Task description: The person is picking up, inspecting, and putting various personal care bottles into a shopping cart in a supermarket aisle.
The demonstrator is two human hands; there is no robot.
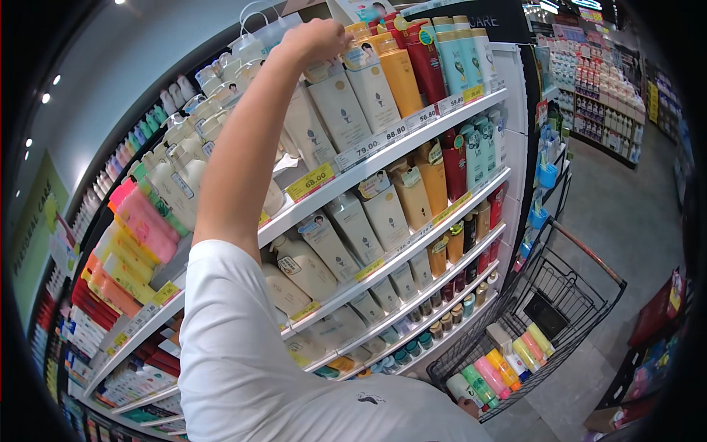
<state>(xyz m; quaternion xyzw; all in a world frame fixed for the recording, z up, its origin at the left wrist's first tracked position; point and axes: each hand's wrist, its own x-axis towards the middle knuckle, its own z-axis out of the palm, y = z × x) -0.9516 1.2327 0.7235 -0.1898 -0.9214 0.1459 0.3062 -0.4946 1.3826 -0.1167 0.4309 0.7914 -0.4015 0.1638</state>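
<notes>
My left arm reaches up to the top shelf. There my left hand (pixel 318 41) is curled closed above the pale boxes, beside an orange-yellow pump bottle (pixel 359 31). What its fingers hold, if anything, is hidden. Below it stand a tall white box (pixel 337 107) and another white box (pixel 374 88) with a picture tag. A sliver of my right hand (pixel 468 407) shows low down, at the near edge of a black wire shopping cart (pixel 589 254); its fingers are mostly hidden. Several colourful bottles (pixel 495 373) lie side by side in the cart.
White shelves (pixel 398 136) hold rows of bottles and boxes, with price tags along their edges. Red bottles (pixel 422 62) and teal bottles (pixel 451 55) fill the top shelf's right end. Pink bottles (pixel 143 210) stand left. An aisle floor (pixel 607 193) and a stocked display (pixel 604 110) lie right.
</notes>
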